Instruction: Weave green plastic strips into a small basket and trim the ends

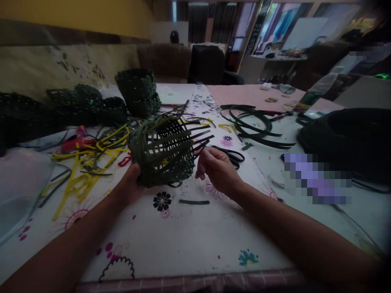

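A dark green woven basket lies tilted on its side above the flowered tablecloth, its loose strip ends pointing right. My left hand grips it at its lower left, most of the fingers hidden behind the weave. At the strip ends on the right, my right hand is closed with thumb and forefinger together, apparently pinching the tip of one green strip. Just behind that hand lie black-handled scissors. A short cut green strip rests on the cloth in front of the basket.
Yellow strips are heaped at left beside a clear plastic bag. Finished-looking woven baskets stand behind. To the right are coiled green strips, red-handled pliers, a blurred-out phone-like object and a large dark bundle.
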The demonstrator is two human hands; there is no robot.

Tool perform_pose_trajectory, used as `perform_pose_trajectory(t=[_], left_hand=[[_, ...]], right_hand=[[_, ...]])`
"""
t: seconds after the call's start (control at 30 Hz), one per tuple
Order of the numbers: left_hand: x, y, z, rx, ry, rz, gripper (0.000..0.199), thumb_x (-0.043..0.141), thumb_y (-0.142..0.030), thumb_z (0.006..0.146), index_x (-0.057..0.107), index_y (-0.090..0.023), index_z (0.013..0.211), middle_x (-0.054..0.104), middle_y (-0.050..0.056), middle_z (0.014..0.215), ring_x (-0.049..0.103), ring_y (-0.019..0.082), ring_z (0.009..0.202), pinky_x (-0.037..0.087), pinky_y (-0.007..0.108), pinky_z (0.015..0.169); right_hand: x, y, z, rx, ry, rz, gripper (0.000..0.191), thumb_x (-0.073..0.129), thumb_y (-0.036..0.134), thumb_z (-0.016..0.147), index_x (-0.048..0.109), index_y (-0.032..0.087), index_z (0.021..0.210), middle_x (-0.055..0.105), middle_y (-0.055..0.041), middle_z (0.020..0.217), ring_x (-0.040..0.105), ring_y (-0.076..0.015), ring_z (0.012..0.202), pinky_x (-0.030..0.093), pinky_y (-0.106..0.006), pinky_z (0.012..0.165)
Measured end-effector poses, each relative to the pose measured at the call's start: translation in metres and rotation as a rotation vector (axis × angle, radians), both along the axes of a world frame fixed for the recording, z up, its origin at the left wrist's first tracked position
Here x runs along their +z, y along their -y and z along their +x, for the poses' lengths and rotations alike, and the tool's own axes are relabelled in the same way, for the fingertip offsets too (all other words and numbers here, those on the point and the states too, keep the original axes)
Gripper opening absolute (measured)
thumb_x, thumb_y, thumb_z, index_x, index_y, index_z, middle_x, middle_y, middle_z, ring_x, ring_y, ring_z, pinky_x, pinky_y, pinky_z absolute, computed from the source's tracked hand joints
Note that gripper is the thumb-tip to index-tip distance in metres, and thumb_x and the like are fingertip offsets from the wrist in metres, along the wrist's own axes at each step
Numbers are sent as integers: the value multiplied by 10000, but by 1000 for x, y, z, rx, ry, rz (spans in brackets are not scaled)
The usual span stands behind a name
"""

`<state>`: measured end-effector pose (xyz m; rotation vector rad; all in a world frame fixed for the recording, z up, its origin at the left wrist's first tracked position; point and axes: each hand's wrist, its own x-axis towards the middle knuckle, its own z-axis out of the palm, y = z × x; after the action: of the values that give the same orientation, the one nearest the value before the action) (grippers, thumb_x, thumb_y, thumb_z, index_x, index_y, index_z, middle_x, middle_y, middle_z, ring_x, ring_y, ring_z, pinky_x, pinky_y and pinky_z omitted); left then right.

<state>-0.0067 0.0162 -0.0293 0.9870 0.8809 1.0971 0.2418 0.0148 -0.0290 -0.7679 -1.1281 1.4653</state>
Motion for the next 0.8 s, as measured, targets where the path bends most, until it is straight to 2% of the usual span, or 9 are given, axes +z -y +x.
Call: perform_pose_trajectory(t=[0.13, 0.27, 0.37, 0.47, 0.63, 0.8], left_hand=[[1, 2, 0, -19, -13, -6, 729, 841, -752, 530, 710, -262, 1054, 757, 16, 1194, 635, 372, 1230, 606, 420, 928], [2, 3, 2, -11, 9, -6, 744, 878, -721, 491, 718, -266, 1059, 765, 14, 1163, 644, 371, 1215, 605, 426, 939], [2, 1, 2, -24, 37, 6, 698, 875, -713, 511, 742, -249, 1014, 774, 15, 1143, 662, 364, 1184, 609, 422, 937], [-3, -5, -1, -45, 74, 54, 612, 852, -680, 597, 756, -236, 1007, 776, 24, 1151, 689, 334, 1136, 618, 397, 913], [-16, -14, -10, -142, 103, 208, 585, 732, -655, 765, 760, -199, 1132, 791, 72, 1085, 756, 260, 900, 636, 299, 694], [-19, -14, -12, -171, 143, 243, 494, 706, -611, 818, 760, -233, 1132, 791, 37, 1096, 752, 268, 991, 650, 321, 759]], right_hand=[[-1, -2, 1, 138, -101, -69, 343, 782, 520, 796, 601, 231, 827, 483, 105, 512, 494, -86, 433, 530, -264, 516], [-1, -6, 4, 210, -133, -147, 394, 770, 567, 790, 568, 231, 827, 453, 102, 516, 484, -94, 447, 548, -286, 530], [1, -6, 5, 208, -96, -201, 371, 752, 545, 809, 550, 234, 831, 424, 104, 514, 444, -93, 435, 530, -284, 506], [2, -5, 5, 186, -79, -183, 356, 759, 531, 803, 575, 231, 857, 434, 106, 496, 430, -90, 424, 520, -276, 499], [0, -4, 4, 183, -130, -73, 403, 778, 554, 798, 651, 201, 944, 479, 106, 464, 443, -84, 398, 535, -268, 508], [-1, -5, 5, 194, -145, -91, 357, 811, 520, 778, 645, 212, 852, 485, 97, 492, 458, -81, 424, 538, -262, 513]])
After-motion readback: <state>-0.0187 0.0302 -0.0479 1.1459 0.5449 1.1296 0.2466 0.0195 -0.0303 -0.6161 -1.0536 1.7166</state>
